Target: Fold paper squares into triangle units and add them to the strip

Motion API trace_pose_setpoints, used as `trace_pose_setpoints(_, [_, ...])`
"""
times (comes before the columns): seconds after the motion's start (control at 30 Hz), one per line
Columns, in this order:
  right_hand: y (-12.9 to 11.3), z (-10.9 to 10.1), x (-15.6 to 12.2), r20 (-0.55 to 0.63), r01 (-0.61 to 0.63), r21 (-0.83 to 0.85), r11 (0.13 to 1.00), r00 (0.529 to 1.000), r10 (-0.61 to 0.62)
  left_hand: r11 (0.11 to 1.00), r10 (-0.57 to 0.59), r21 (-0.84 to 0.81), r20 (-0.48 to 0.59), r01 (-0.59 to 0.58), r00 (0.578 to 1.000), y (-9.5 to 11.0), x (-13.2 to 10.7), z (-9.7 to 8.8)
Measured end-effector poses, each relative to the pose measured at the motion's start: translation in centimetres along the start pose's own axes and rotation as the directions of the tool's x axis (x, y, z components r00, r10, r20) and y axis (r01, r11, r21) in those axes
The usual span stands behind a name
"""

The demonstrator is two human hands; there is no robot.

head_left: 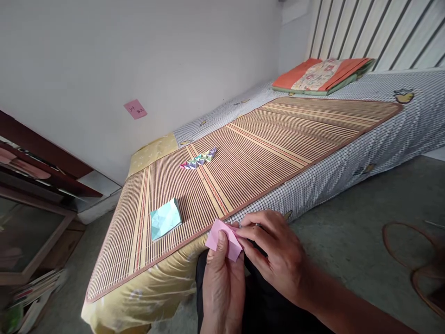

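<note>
A small piece of pink paper is held up over my lap at the bed's near edge. It looks folded, with a flap lifted on its right side. My left hand grips it from below, thumb pressed on its face. The fingertips of my right hand pinch the paper's upper right edge. Beyond my hands, on the mat, lies a light blue-green square of creased paper. Farther back sits a zigzag strip of folded multicoloured paper.
A slatted bamboo mat covers the bed over a checked sheet. Folded orange bedding lies at the far end. A pink note is stuck to the wall. Coiled brown tubing rests on the floor at right.
</note>
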State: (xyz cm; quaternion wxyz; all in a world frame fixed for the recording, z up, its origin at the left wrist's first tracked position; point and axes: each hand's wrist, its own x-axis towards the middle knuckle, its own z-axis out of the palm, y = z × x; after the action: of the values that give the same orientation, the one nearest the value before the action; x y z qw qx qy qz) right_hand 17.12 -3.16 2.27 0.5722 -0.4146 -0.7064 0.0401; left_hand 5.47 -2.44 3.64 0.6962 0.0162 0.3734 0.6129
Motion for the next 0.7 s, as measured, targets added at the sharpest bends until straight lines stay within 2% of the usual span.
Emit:
trace_pose_setpoints(0.13, [0.0,0.0,0.1,-0.018,0.001,0.016,1.000,1.000,-0.001,1.000,-0.013,-0.018,0.014,0.013,1.000,-0.1,-0.1,-0.2])
trace_pose_setpoints(0.27, [0.0,-0.1,0.2,0.007,0.047,-0.043,0.998,0.999,-0.047,1.000,-0.005,-0.013,0.021,0.005,1.000,-0.2,-0.1,-0.5])
trace_pose_setpoints(0.57, [0.0,-0.7,-0.6,0.076,0.124,-0.122,0.985,0.990,-0.115,0.999,0.050,0.000,0.017,-0.050,0.999,-0.4,0.2,-1.0])
trace_pose_setpoints(0.7, [0.1,-0.8,-0.7,0.096,0.155,-0.135,0.979,0.985,-0.143,0.995,0.085,0.043,0.060,-0.087,0.995,-0.5,0.2,-1.5])
